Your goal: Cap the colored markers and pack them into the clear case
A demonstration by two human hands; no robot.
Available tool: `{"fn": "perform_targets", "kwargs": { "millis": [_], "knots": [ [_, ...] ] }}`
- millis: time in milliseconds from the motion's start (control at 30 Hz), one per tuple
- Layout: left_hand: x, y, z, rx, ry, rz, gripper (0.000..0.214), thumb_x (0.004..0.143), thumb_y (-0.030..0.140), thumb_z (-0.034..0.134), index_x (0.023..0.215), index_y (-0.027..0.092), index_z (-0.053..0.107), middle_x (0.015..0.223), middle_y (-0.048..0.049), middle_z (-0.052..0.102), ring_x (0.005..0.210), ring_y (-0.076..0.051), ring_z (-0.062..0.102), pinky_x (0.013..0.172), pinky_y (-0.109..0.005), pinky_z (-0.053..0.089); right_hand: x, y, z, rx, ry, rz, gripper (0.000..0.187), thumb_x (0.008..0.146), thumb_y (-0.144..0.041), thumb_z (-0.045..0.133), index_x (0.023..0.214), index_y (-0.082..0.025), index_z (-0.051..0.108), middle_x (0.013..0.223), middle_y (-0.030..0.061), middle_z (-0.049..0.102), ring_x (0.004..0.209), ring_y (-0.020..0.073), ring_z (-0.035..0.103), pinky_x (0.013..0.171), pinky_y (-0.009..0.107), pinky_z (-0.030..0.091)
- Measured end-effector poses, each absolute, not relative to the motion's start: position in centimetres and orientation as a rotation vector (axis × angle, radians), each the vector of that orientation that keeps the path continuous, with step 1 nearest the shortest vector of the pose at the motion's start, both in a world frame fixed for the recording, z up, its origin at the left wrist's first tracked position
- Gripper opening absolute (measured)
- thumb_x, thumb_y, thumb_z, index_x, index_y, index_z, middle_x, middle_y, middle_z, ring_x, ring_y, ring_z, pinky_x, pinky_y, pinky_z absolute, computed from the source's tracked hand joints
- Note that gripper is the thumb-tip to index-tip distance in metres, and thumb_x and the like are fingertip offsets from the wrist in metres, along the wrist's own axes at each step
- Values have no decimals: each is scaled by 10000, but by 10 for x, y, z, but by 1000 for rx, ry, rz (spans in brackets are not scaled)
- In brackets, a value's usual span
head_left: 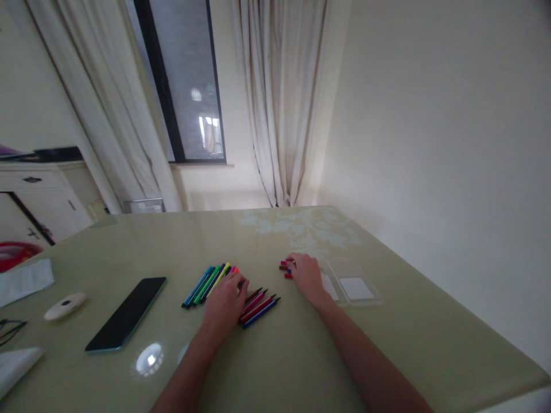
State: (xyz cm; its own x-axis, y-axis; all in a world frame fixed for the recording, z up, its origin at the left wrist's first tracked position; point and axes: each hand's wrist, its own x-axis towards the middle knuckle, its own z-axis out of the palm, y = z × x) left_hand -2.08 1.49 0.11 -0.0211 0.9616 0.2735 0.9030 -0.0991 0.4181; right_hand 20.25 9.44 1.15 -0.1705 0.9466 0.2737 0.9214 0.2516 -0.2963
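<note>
so it's one head cam, wide view from above the table (284, 367), facing forward and a bit down, pretty close, with the window (185, 80) farther back.

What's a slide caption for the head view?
Left grip at colored pens, right grip at what look like caps, beside a clear case.

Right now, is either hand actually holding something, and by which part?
It cannot be told: the left hand is among the markers, the right hand at small coloured pieces, but the hands hide any grip.
</note>
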Motion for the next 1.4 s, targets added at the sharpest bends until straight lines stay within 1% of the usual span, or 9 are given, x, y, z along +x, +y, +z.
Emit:
{"fn": "perform_targets", "kwargs": {
  "millis": [200, 400, 600, 800, 933, 1033, 1100, 1200, 1400],
  "knots": [
    [-31, 17, -3, 2123, 2152, 801, 273, 983, 278, 436, 979, 194, 696, 1048, -108, 693, 999, -266, 628, 917, -389, 477, 217, 84, 14, -1755, -2180, 93, 168, 885, -376, 723, 955, -241, 796, 971, 81, 779, 1006, 292, 649, 841, 373, 389],
    [-37, 18, -5, 2159, 2231, 717, 320, 994, 281, 411, 1060, 154, 697, 1074, -134, 675, 1023, -296, 623, 934, -417, 482, 212, 78, 11, -1664, -2285, 173, 139, 904, -249, 692, 976, -288, 805, 1045, 34, 788, 1038, 271, 648, 902, 382, 370],
    [-40, 16, -7, 2167, 2346, 529, 311, 971, 284, 482, 1183, 143, 660, 1141, -164, 671, 1057, -318, 616, 929, -429, 483, 203, 81, 6, -1577, -2326, 104, 209, 943, -198, 623, 1048, -267, 790, 1087, 73, 757, 1073, 263, 623, 897, 374, 375],
    [-42, 18, -12, 2175, 2322, 491, 230, 974, 262, 465, 1037, 183, 672, 1050, -137, 703, 1021, -297, 629, 935, -413, 474, 202, 79, 4, -1497, -2252, 97, 184, 969, -227, 608, 1065, -233, 764, 1087, 84, 727, 1060, 250, 619, 920, 361, 403],
    [-33, 19, -11, 2239, 2120, 543, 209, 972, 244, 471, 979, 189, 673, 1085, -130, 694, 1055, -290, 630, 948, -416, 469, 191, 68, 4, -1205, -2280, 237, 292, 997, -295, 593, 1262, -210, 684, 1179, 89, 706, 1103, 215, 620, 973, 322, 432],
    [-23, 17, -5, 2216, 1984, 610, 209, 973, 239, 469, 963, 176, 667, 1070, -131, 681, 1021, -282, 639, 936, -422, 478, 182, 62, 0, -1044, -2371, 281, 357, 1012, -297, 570, 1359, -238, 622, 1265, 87, 683, 1183, 211, 595, 1042, 333, 417],
    [-17, 16, -1, 2205, 1846, 741, 215, 979, 253, 461, 983, 183, 664, 1064, -117, 672, 1005, -261, 640, 934, -404, 487, 179, 61, -1, -995, -2410, 298, 324, 1020, -284, 553, 1328, -243, 646, 1243, 85, 693, 1168, 206, 605, 1047, 332, 421],
    [-10, 13, 4, 2160, 1675, 953, 229, 987, 285, 441, 991, 203, 655, 1070, -97, 661, 1006, -237, 633, 936, -377, 490, 181, 62, 1, -936, -2431, 330, 259, 1032, -269, 532, 1206, -226, 719, 1108, 75, 729, 1046, 183, 649, 970, 292, 462],
    [-1, 16, -1, 1947, 1506, 913, 250, 992, 394, 433, 960, 219, 608, 957, -54, 712, 886, -218, 652, 794, -326, 495, 197, 73, 8, -783, -2432, 395, 221, 1010, -270, 579, 1099, -241, 779, 1033, 47, 765, 991, 173, 674, 911, 261, 479]
  ]
}}
